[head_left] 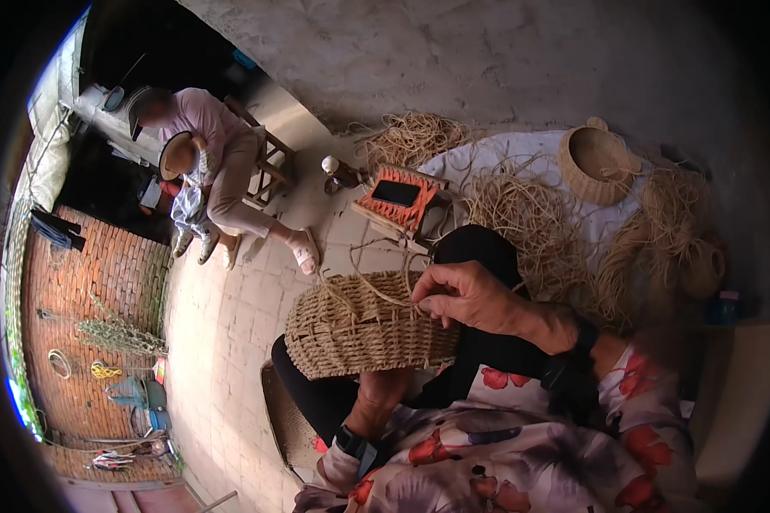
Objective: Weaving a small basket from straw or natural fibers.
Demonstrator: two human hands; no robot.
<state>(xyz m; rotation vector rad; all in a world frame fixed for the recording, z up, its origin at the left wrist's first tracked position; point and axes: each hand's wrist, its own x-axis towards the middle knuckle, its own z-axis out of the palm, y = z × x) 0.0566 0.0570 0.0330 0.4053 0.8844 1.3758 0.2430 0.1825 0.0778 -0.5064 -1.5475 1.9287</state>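
Note:
A woven straw-coloured basket (372,338) lies tilted across my lap, its weave of twisted cord facing up. My right hand (462,295) pinches a loose length of the cord (385,296) at the basket's upper right edge, thumb and forefinger pressed together. From there the cord loops up and over the basket's far edge. My left hand (383,389) reaches up under the basket from the near side; only the wrist and back of the hand show, and its fingers are hidden inside or behind the weave.
Ahead stands a small stool (402,201) with orange webbing and a black phone (395,193) on it. Heaps of loose cord (526,214) lie on a white sheet (530,150) at right, beside a finished-looking round basket (592,167). A seated person (218,137) holds a child at far left.

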